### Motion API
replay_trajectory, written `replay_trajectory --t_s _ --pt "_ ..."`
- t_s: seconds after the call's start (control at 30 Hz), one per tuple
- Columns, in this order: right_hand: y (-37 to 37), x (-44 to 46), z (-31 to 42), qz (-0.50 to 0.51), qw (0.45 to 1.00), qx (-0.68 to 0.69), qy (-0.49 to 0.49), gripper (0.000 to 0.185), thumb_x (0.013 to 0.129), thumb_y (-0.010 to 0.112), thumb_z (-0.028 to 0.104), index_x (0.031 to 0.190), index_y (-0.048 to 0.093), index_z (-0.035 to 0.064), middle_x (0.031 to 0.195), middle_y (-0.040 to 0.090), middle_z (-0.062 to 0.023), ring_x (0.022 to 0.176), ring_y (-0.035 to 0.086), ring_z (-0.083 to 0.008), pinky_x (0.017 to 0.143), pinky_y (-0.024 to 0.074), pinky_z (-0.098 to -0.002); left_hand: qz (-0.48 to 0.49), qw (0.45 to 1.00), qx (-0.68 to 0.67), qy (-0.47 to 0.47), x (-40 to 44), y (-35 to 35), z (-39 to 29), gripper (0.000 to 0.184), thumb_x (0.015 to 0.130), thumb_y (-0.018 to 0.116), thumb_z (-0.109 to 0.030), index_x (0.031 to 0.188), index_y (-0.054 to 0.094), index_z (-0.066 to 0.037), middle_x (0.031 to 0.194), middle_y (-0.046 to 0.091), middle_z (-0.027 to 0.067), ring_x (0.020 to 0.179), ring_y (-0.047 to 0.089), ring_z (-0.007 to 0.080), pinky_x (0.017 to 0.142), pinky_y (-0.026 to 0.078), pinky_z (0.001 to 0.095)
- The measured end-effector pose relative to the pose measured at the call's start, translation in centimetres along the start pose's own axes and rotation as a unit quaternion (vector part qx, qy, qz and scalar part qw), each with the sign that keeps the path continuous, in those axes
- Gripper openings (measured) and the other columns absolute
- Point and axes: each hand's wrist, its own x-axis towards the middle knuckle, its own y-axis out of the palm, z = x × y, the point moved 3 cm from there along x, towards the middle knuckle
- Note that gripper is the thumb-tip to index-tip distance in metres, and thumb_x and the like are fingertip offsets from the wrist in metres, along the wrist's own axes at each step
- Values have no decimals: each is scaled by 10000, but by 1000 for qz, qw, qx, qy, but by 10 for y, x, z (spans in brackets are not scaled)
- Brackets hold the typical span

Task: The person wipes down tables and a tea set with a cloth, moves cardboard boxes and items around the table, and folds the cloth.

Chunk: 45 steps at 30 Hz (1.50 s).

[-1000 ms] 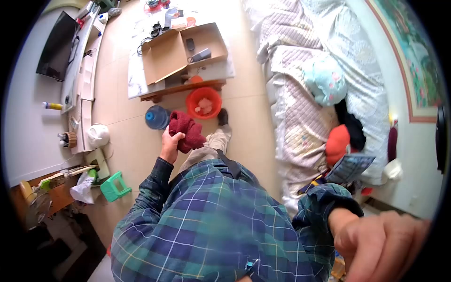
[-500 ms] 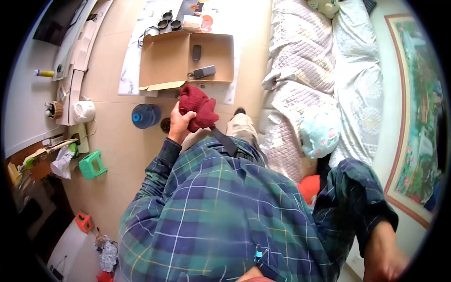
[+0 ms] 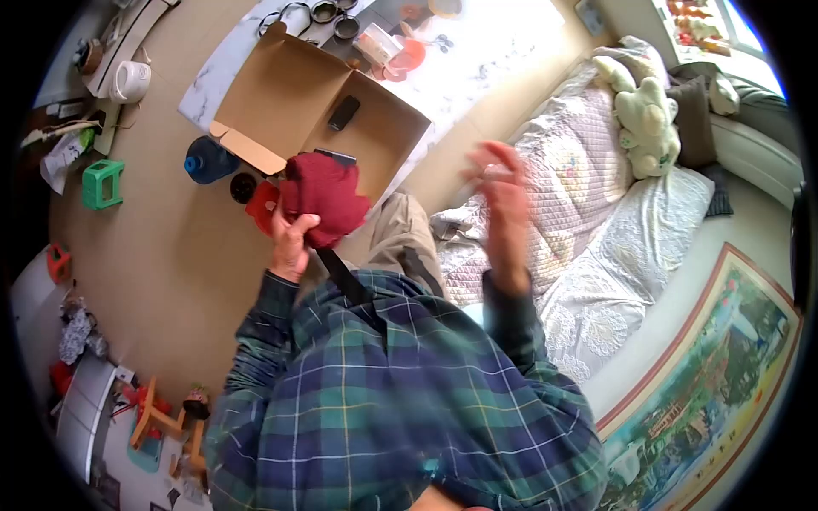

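My left hand (image 3: 290, 245) is closed around a dark red knitted bundle (image 3: 325, 198), thumb on top, held in front of my waist. A black strap (image 3: 342, 277) runs between the bundle and my shirt front. To the right, my right hand (image 3: 503, 200) is raised with fingers apart, blurred by motion and holding nothing visible. Just beyond the bundle stands an open cardboard box (image 3: 277, 94) on the table. Inside it lies a small black object (image 3: 344, 112). A grey-black object (image 3: 337, 157) in the box is partly hidden by the bundle.
On the marble-patterned table (image 3: 503, 43) are dark round cups (image 3: 346, 28) and a white-and-pink container (image 3: 377, 44). A blue water jug (image 3: 210, 160) and a red stool (image 3: 262, 207) stand left of my legs. A quilt-covered sofa (image 3: 579, 145) lies right, with a plush toy (image 3: 649, 128).
My view has turned to the right. My right hand has come up from the lower right to in front of the sofa. The left hand keeps hold of the knitted bundle.
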Motion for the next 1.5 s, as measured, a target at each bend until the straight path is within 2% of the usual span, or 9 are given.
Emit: replay_trajectory --t_s 0.1,0.3,0.5,0.7,0.77,0.83,1.1,1.3,1.5 --pt "-29 32 -181 91 905 253 330 741 910 632 396 1458 287 37 1446 403 -137 1297 442 -239 1066 387 -385 20 999 -19 -45 47 80 53 691 696 609 3 1364 429 -16 1275 555 117 1166 561 258 1017 455 396" --pt "-106 152 -259 -8 887 346 307 414 843 577 121 1248 506 74 1170 587 -78 1056 587 -198 943 487 -344 134 905 403 34 119 145 150 672 867 710 -255 1384 367 3 1336 494 127 1182 529 226 1026 410 344" --pt "-178 312 -321 -2 946 241 217 302 856 562 81 1156 563 51 1047 626 -67 964 611 -164 845 508 -297 -128 936 222 -240 136 -45 248 420 925 641 -281 1246 468 -71 1151 575 110 956 625 205 730 572 336" --pt "-223 471 -511 -39 882 -470 -4 782 840 620 590 1426 424 111 1441 407 -236 1344 319 -452 1072 307 -540 -305 887 224 -264 165 -142 253 794 877 680 -395 1459 208 -133 1384 428 153 1248 456 283 898 494 498" --pt "-170 472 -548 35 616 -757 -217 674 853 606 567 1425 441 249 1478 381 -159 1360 297 -429 1042 265 -634 -315 896 212 -232 181 -151 256 812 871 690 -372 1474 191 -158 1378 444 139 1227 480 256 876 499 486" --pt "-80 424 -506 -121 824 -544 -106 616 846 632 505 1404 461 309 1481 377 -125 1356 317 -393 1012 240 -673 -336 900 196 -199 205 -154 254 675 878 686 -271 1401 321 -51 1280 525 124 1135 543 217 899 475 422" --pt "-73 394 -495 175 693 -660 -232 647 826 687 239 1424 441 269 1458 392 -132 1352 353 -308 1119 224 -467 -316 905 270 -94 202 -219 274 570 850 593 8 1374 369 2 1314 500 123 1131 532 200 942 454 329" --pt "-29 329 -444 143 954 -262 -34 541 880 683 170 1346 457 12 1364 461 -203 1275 430 -317 1078 324 -411 -206 944 -247 71 194 -287 194 530 961 525 -279 1427 362 -88 1428 433 98 1271 460 278 1098 323 408" --pt "-15 213 -481 268 916 -297 13 548 973 494 123 1480 299 52 1477 372 -182 1378 350 -311 1128 276 -380 -244 958 -148 -11 268 -296 113 429 933 566 -277 1283 504 -35 1279 565 87 1199 524 234 1014 420 408"
